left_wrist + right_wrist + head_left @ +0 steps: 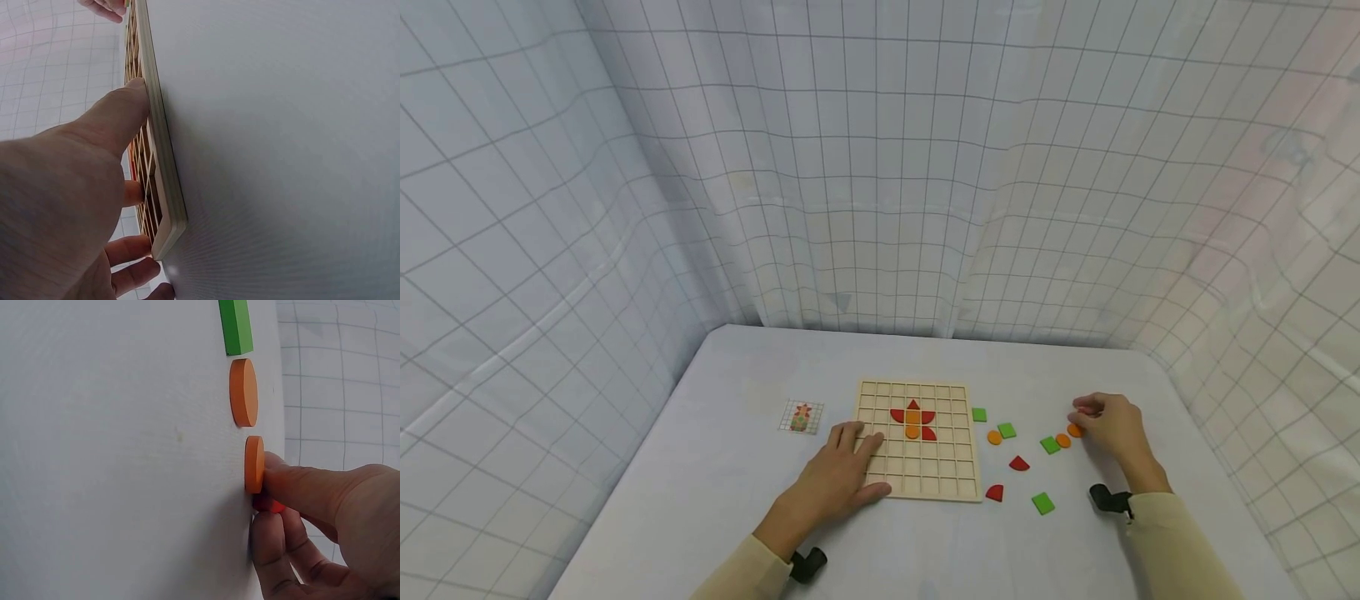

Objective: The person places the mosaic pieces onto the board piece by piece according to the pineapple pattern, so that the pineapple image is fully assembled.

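My left hand (838, 479) rests over the left edge of a wooden grid board (951, 467), fingers spread and thumb along its near edge. On the board, red pieces (928, 433) surround an orange square (912, 416) and an orange disc (912, 432). At the right, my right hand (1112, 425) pinches a small red tile (269, 504) between thumb and fingers, low over the table; most of that tile is hidden. Right beside the thumb lies an orange disc (254, 464), with another orange disc (245, 392) and a green square tile (236, 325) in line beyond it.
A small pattern card (801, 417) lies left of the board. Between board and right hand are scattered red quarter-circle tiles (1019, 463), green squares (1042, 503) and an orange disc (994, 437). Gridded white curtains (880, 208) hang around the white table (715, 500).
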{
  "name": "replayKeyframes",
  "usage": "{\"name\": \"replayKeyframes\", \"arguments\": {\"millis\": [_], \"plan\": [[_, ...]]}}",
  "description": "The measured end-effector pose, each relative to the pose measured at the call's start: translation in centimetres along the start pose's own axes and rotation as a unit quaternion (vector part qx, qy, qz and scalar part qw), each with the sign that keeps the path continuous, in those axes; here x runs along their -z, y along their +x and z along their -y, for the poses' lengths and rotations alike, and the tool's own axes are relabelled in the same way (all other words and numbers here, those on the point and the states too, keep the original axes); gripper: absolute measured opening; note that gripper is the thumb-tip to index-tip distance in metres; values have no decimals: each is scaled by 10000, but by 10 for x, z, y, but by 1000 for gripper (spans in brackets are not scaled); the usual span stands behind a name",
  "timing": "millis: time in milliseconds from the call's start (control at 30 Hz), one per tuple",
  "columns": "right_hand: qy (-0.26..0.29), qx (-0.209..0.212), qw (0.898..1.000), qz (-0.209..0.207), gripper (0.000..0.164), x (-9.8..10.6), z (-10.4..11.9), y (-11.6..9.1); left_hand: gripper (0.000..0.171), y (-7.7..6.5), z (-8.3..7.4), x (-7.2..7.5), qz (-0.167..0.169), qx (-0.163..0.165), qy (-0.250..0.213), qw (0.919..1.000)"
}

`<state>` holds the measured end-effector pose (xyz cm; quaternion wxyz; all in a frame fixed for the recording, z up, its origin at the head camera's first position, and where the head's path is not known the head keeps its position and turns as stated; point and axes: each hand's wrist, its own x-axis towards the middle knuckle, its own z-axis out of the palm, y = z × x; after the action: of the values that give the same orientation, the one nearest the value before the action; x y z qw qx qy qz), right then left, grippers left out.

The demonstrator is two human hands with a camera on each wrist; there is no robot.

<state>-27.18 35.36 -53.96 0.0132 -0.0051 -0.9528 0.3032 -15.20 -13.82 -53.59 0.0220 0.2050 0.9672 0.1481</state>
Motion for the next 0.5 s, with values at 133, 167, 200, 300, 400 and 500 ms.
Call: {"name": "replayKeyframes", "arguments": {"millis": [133,167,200,300,400,500], "plan": [[25,-9,10000,-50,34,-1,0,0,78,0,0,0,17,11,2,10000],[18,-2,10000,-58,34,-1,0,0,78,0,0,0,20,15,5,10000],[13,-3,10000,-62,34,-1,-1,0,78,0,0,0,21,20,1,10000],[-4,17,10000,-73,32,-1,-2,0,78,0,1,0,24,30,8,10000],[-16,67,9999,-96,28,-2,-2,-1,78,1,1,-1,33,35,39,10000],[-25,117,9998,-150,27,-2,-1,-1,78,2,2,-2,53,56,44,10000]]}}
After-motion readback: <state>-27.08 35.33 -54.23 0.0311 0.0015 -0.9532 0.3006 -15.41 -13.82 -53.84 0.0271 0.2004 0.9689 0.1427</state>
